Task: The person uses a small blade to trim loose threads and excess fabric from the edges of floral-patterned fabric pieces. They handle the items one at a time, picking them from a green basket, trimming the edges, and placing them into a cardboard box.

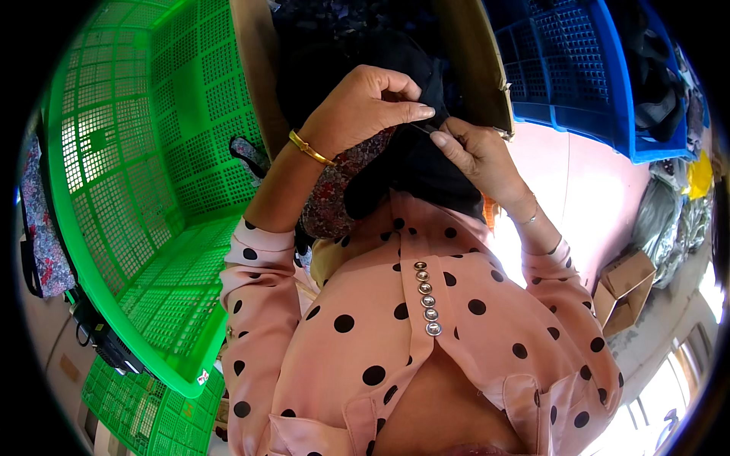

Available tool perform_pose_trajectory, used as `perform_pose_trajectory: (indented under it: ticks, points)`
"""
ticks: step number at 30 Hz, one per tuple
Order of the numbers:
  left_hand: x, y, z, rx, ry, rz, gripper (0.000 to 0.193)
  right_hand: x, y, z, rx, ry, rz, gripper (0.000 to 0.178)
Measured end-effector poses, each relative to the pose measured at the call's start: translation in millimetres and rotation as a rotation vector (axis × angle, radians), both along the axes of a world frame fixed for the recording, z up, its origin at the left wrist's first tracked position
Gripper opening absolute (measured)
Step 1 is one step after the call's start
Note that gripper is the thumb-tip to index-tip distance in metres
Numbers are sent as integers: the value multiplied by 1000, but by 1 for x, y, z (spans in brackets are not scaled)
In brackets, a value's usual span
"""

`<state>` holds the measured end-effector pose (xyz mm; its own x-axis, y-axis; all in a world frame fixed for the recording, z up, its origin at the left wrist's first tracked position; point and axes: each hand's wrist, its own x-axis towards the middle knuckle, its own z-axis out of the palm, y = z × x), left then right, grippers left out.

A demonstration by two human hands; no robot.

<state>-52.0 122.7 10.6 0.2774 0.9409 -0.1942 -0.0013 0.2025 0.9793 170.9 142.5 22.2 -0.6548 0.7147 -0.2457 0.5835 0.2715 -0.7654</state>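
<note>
A black cloth garment or piece lies bunched over my lap and the edge of an open cardboard box. My left hand, with a gold bangle at its wrist, is closed, with thumb and forefinger pinching the cloth's edge. Close beside it, my right hand is also closed on the black cloth, its thumb pressed against the fingers. Whether a small thing lies between the fingertips is too small to tell. Below my left wrist shows flower-printed fabric, partly covered by the black cloth.
The cardboard box, holding dark items, stands beyond my hands. A large green plastic crate is on the left, above another green crate. A blue crate with dark cloth stands at the right. A small carton and plastic bags lie beyond.
</note>
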Motion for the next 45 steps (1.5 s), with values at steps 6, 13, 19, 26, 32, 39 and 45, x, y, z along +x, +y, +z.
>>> perform_pose_trajectory:
  ticks: [6,13,19,26,32,39,45]
  points:
    - [6,-2,1,92,77,56,13,-2,-2,2,192,-116,26,36]
    - [-17,3,-5,760,1072,518,26,1,9,-11,-484,367,-372,48]
    - [21,-74,22,516,739,340,34,-3,7,-35,-353,449,-354,46]
    - [47,-78,-7,479,806,590,19,-14,8,-40,158,327,-236,30]
    - [35,-76,1,-89,-51,647,18,-1,9,-12,491,120,133,35]
    - [35,-83,11,-207,-368,587,19,-7,0,0,515,85,119,36]
    - [38,-86,12,-232,-450,572,19,-10,2,12,766,29,211,37]
